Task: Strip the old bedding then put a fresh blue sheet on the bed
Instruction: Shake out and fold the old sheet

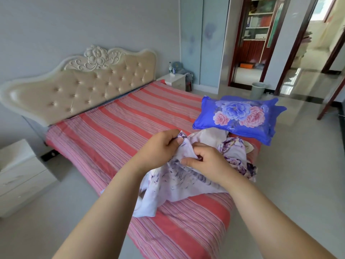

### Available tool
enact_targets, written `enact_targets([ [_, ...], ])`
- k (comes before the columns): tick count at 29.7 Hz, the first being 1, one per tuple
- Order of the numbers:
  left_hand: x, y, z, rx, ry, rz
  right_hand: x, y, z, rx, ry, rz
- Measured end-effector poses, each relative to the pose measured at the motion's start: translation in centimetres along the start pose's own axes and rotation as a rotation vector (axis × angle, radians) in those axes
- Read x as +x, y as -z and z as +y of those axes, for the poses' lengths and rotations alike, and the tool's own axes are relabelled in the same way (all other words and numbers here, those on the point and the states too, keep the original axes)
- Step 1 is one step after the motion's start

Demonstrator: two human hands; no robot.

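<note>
**Gathering the old floral cover at the foot of the bed**

Nearest the camera, both hands work one bunched edge of the pale purple-flowered bedding [179, 182]. The left hand [158, 146] pinches a raised fold between thumb and curled fingers; the right hand [209, 163] grips the cloth just beside it, fingers curled round the fabric. The rest of the cloth trails down from the hands onto the red-striped mattress cover [115, 124] and hangs a little over the near edge.

By my reading the stripping step is in hand. The next move calls for bundling the loose cloth and lifting it clear.

Beyond the hands, more crumpled floral fabric lies under a blue flowered pillow [239, 116]. No plain blue sheet shows; it may be out of view. Farthest off stands the tufted headboard [84, 86].
</note>
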State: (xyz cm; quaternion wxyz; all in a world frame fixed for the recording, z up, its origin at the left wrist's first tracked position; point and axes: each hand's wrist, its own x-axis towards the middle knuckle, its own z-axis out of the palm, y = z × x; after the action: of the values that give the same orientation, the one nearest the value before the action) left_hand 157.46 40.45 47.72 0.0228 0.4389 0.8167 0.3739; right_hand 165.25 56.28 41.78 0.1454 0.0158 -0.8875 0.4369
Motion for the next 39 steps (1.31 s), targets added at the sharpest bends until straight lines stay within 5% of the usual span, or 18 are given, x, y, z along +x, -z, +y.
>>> enact_targets([
  [13, -5.1, 4.1, -1.9, -0.228, 0.115, 0.056, 0.2, -1.7, 0.7, -0.057, -0.213, -0.2],
  [17, -7.0, 5.1, -3.1, -0.23, 0.214, 0.141, 0.4, -1.6, -0.3, -0.003, -0.127, -0.057],
  [24, -11.4, 6.7, -2.5, -0.183, 0.236, 0.554, -3.0, -2.1, -7.6, -0.105, 0.137, 0.282],
  [27, -14.2, 7.9, -1.8, -0.16, 0.194, 0.669, -5.4, -5.3, -9.4, -0.214, 0.19, 0.227],
  [39, -26.3, 7.4, -3.5, -0.318, 0.39, 0.699, -8.8, -15.1, -9.6, -0.358, 0.238, 0.048],
])
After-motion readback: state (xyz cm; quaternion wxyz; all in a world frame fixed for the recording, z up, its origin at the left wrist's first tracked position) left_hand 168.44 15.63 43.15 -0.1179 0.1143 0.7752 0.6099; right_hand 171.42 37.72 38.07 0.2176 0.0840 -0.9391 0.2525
